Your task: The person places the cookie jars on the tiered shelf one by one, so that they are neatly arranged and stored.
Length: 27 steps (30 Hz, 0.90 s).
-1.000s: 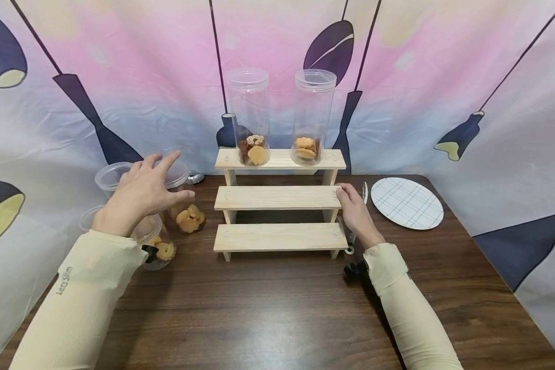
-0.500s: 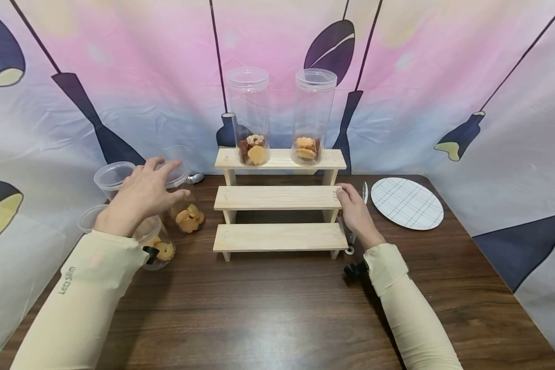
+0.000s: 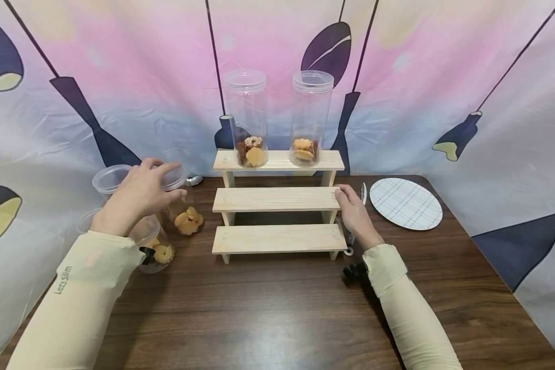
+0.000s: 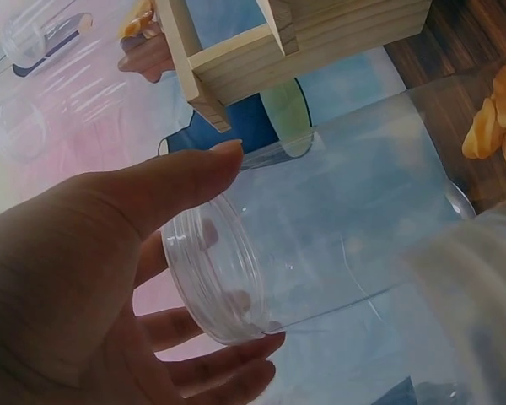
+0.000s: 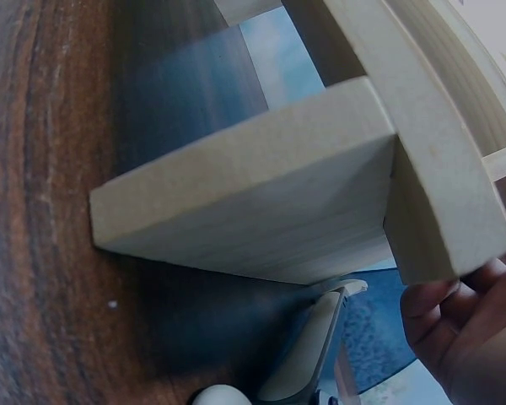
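At the left, my left hand [image 3: 134, 198] grips the lid of a tall clear cookie jar [image 3: 188, 218], which has tan cookies in its bottom. In the left wrist view, the thumb lies on one side of the jar's lid [image 4: 215, 266] and the fingers curl round the other. My right hand [image 3: 355, 215] holds the right end of the middle step of a three-step wooden display stand [image 3: 277, 239]. Its curled fingers [image 5: 430, 304] show at the board's end in the right wrist view. On the top step stand two lidded jars with cookies, one left [image 3: 246, 118] and one right [image 3: 311, 118].
Other clear jars [image 3: 154, 252] stand close around my left hand, partly hidden by it. A metal utensil's rounded end [image 3: 194, 180] shows behind them. Right of the stand are tongs [image 3: 364, 192], partly behind my right hand, and a white checked plate [image 3: 406, 203]. A patterned cloth [image 3: 166, 77] hangs behind the table.
My left hand has come down slightly onto the jar's lid, and its fingers have drawn in around it. My right hand stays on the stand.
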Motion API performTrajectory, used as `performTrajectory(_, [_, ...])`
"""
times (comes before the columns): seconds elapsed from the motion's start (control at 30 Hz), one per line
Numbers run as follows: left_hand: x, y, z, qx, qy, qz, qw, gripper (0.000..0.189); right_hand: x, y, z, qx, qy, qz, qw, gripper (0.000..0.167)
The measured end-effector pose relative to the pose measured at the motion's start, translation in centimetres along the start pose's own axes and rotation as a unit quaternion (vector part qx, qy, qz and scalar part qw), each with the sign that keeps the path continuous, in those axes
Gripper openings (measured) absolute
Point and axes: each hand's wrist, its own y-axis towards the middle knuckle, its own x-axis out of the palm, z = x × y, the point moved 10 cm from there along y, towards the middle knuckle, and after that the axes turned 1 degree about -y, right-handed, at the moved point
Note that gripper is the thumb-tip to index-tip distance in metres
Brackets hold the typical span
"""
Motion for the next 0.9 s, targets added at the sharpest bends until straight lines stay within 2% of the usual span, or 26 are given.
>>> performTrajectory(0.53, [-0.04, -0.26, -0.64, -0.012, -0.037, 0.038, 0.9985, 0.071, 0.02, -0.07, -0.17, 0.001, 0.007, -0.001, 1.0000, 0.054])
performTrajectory(0.9, [-0.74, -0.60, -0.27, -0.005, -0.046, 0.078, 0.9959, 0.066, -0.07, -0.14, -0.14, -0.001, 0.003, -0.001, 1.0000, 0.055])
